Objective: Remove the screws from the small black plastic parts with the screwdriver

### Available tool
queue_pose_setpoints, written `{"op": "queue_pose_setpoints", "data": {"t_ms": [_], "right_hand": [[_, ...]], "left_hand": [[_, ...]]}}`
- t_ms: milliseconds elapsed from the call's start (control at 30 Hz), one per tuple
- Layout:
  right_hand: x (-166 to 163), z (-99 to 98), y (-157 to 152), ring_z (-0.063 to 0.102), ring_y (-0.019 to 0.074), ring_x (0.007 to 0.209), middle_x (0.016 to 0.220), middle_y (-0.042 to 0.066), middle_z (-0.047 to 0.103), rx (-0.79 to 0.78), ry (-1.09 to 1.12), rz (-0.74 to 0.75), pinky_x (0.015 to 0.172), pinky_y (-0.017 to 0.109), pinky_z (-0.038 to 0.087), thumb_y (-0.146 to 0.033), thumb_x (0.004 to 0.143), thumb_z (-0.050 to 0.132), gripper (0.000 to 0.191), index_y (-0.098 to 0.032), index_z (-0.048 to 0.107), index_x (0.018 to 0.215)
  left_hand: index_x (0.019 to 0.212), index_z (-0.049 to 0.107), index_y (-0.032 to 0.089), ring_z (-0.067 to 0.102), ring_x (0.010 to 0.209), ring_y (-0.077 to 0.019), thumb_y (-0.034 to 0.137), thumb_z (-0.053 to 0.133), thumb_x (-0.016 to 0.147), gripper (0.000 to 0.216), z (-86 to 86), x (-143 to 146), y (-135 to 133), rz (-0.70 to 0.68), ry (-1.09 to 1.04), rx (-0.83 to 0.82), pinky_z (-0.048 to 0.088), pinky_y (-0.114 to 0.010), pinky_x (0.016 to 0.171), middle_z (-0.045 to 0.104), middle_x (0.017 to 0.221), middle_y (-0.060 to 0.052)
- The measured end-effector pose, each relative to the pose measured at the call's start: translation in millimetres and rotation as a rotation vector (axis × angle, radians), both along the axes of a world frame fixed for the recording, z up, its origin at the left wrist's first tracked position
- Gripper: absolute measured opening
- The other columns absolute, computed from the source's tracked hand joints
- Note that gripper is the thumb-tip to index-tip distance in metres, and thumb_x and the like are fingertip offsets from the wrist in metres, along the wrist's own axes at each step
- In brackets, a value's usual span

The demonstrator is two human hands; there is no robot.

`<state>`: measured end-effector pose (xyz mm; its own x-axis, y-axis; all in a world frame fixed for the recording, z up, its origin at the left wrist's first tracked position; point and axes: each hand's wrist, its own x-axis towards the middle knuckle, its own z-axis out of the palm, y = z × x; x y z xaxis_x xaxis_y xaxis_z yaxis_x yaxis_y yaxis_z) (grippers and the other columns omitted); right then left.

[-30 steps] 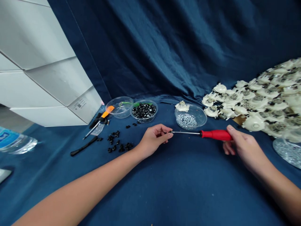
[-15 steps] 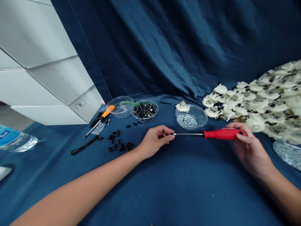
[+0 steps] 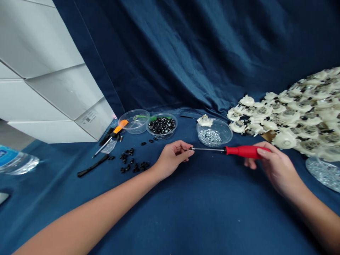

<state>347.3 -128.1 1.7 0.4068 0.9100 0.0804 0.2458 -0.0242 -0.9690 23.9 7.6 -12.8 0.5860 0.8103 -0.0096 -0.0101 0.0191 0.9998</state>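
My right hand [image 3: 275, 164] is closed round the red handle of a screwdriver [image 3: 243, 151], which lies level with its metal shaft pointing left. The shaft's tip meets the fingertips of my left hand [image 3: 174, 157]. Those fingers pinch a small black part [image 3: 191, 148], mostly hidden by them. Beyond the shaft stands a clear tub of silver screws [image 3: 211, 137], with a cream plastic housing [image 3: 205, 120] at its far rim. Left of it is a clear tub of shiny black parts [image 3: 162, 125].
Loose black pieces [image 3: 135, 166] and a black strap [image 3: 92, 166] lie left of my hands. An orange-handled screwdriver [image 3: 117, 131] rests near white boxes [image 3: 63, 92]. Cream housings [image 3: 289, 117] are heaped at right beside another screw tub [image 3: 322, 173]. A water bottle [image 3: 16, 159] is far left.
The view has shifted slightly. My right hand has changed its grip on the red handle, its lower fingers now showing beneath it. The tip stays at my left fingertips.
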Motion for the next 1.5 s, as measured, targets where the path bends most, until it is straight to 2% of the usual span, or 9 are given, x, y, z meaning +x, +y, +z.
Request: {"op": "queue_pose_setpoints", "data": {"t_ms": [100,267,433,600,767,933,1100,1300,1500], "right_hand": [[2,1.3,0,0.058,0.0272,0.057,0.058,0.004,0.065,-0.043,-0.03,-0.003,0.061,0.042,0.052,-0.062,0.094,0.074,0.041,-0.03,0.067,0.068],[-1,3.3,-1,0.07,0.0308,0.073,0.075,0.003,0.076,0.025,0.045,0.014,0.071,0.043,0.056,-0.061,0.09,0.075,0.028,-0.035,0.07,0.099],[-2,8.1,-4,0.052,0.0215,0.051,0.054,0.003,0.062,-0.054,-0.046,0.02,0.055,0.038,0.047,-0.059,0.096,0.074,0.045,-0.029,0.067,0.064],[-2,5.5,-2,0.069,0.031,0.076,0.078,0.001,0.077,0.002,-0.001,0.059,0.073,0.044,0.058,-0.065,0.086,0.08,0.032,-0.037,0.073,0.099],[1,1.6,-1,0.055,0.0245,0.052,0.054,0.003,0.064,-0.093,-0.052,0.067,0.056,0.04,0.051,-0.065,0.095,0.072,0.045,-0.031,0.07,0.067],[0,1.7,-2,0.069,0.03,0.077,0.082,0.0,0.079,-0.02,0.005,0.063,0.074,0.043,0.058,-0.062,0.086,0.083,0.032,-0.04,0.075,0.107],[8,7.9,-3,0.059,0.0246,0.062,0.06,0.004,0.064,-0.147,-0.213,0.187,0.064,0.039,0.049,-0.071,0.1,0.061,0.055,-0.028,0.068,0.065],[-1,18.6,-11,0.052,0.0189,0.061,0.071,-0.003,0.062,-0.136,-0.272,0.196,0.058,0.033,0.042,-0.064,0.081,0.088,0.039,-0.03,0.072,0.091],[-9,15.3,-14,0.064,0.0221,0.075,0.092,-0.001,0.069,-0.083,-0.319,0.204,0.069,0.036,0.05,-0.06,0.085,0.086,0.045,-0.035,0.066,0.116]], "left_hand": [[0.107,0.078,0.018,0.066,0.073,-0.0144,0.038,0.089,0.09,0.028,0.8,0,-1,-0.017,0.011,0.003,0.056,-0.031,0.073,0.076,0.091,-0.003],[0.107,0.077,0.018,0.065,0.073,-0.0137,0.036,0.088,0.091,0.027,1.8,0,-1,-0.008,0.007,-0.002,0.055,-0.03,0.073,0.075,0.09,-0.002],[0.107,0.078,0.018,0.065,0.072,-0.014,0.037,0.089,0.09,0.028,1.0,0,0,-0.005,-0.002,-0.017,0.056,-0.031,0.072,0.075,0.09,-0.002],[0.107,0.077,0.018,0.064,0.071,-0.0135,0.038,0.089,0.089,0.03,-0.5,0,1,0.029,-0.018,-0.03,0.055,-0.03,0.072,0.074,0.087,-0.001],[0.107,0.078,0.018,0.064,0.072,-0.0134,0.037,0.089,0.089,0.029,0.5,-1,2,0.013,-0.016,-0.033,0.055,-0.03,0.072,0.075,0.09,-0.002],[0.107,0.077,0.018,0.063,0.071,-0.013,0.036,0.089,0.09,0.028,0.5,-1,2,0.018,-0.021,-0.038,0.053,-0.029,0.072,0.073,0.086,0.0],[0.108,0.078,0.018,0.064,0.071,-0.0131,0.036,0.089,0.089,0.028,1.2,-1,2,0.01,-0.023,-0.04,0.053,-0.03,0.072,0.075,0.089,-0.002],[0.109,0.077,0.017,0.063,0.071,-0.0122,0.036,0.088,0.091,0.028,1.3,-1,3,0.014,-0.024,-0.04,0.053,-0.029,0.071,0.073,0.086,0.0],[0.106,0.078,0.017,0.064,0.072,-0.0128,0.035,0.088,0.089,0.026,1.7,0,1,-0.022,-0.005,-0.018,0.052,-0.029,0.072,0.075,0.09,-0.002]]}}
